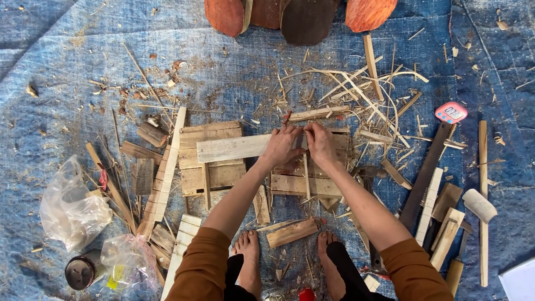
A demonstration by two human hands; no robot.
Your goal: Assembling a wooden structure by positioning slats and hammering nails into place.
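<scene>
Blue tarp [234,72] littered with wood scraps. Left hand [283,146] grips the right end of a pale plank [234,148] lying across a slat panel [212,167]; right hand [321,144] beside it, apparently pinching a thin strip [306,175].

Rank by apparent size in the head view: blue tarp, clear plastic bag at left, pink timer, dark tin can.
1. blue tarp
2. clear plastic bag
3. dark tin can and pink timer: too alike to rank.

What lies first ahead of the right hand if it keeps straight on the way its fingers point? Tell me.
The right hand points up and slightly left. Just beyond its fingertips lies a pale split wooden stick among the heap of light wood shavings; that stick probably comes first, though heights are unclear.
</scene>
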